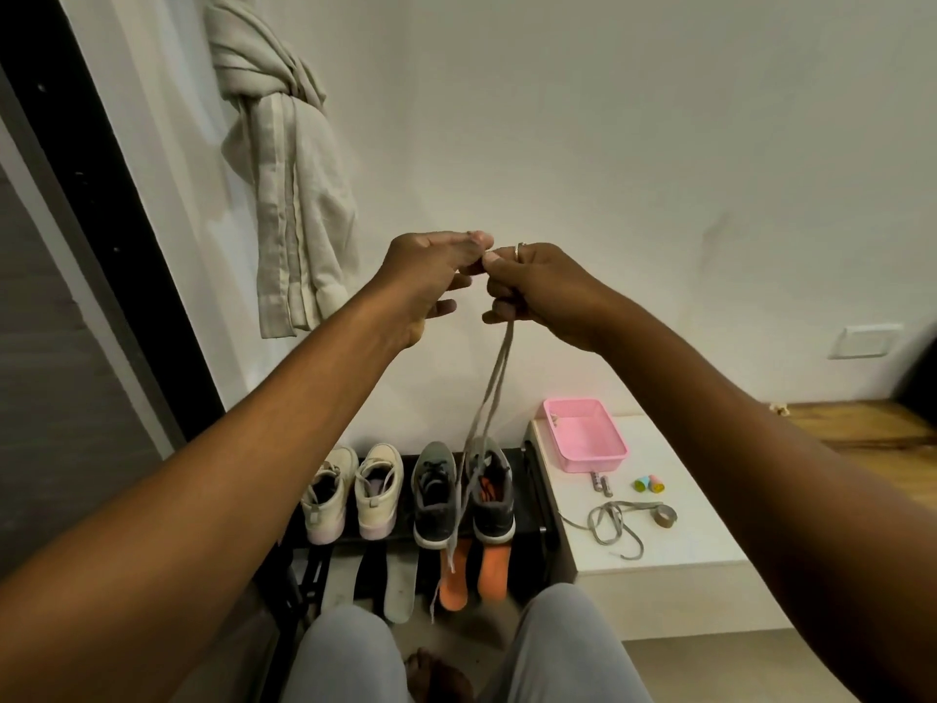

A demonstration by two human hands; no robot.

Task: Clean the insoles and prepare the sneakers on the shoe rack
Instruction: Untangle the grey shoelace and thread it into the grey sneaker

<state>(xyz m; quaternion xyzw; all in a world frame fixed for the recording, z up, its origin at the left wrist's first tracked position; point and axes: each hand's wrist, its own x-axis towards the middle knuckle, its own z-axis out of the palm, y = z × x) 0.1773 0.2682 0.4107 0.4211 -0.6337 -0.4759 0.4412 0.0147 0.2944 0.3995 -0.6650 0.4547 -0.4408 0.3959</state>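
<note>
**A:** Item and location?

**B:** One grey shoelace (494, 388), held high above the shoe rack (527, 492). It is doubled, and both strands hang down in front of the right-hand grey sneaker (491, 499). One tip trails past the orange insoles (492, 570). I cannot tell whether it is threaded through an eyelet.

**A:** Holders?

**B:** The right hand (537, 291) has its fingers curled round the strands. The left hand (431, 276) pinches the top between thumb and forefinger, with its other fingers loose.

**A:** Handling?

**B:** Likely very light, limp and flat-woven, with no stiffness except perhaps at the tips. It is not fragile, but it probably tangles and slides through a slack grip. It is best pinched near a tip for threading and kept taut between both hands.

**A:** Related stock?

**B:** A second lace (616, 525) lies loose on the white worktop (659, 550).
</note>
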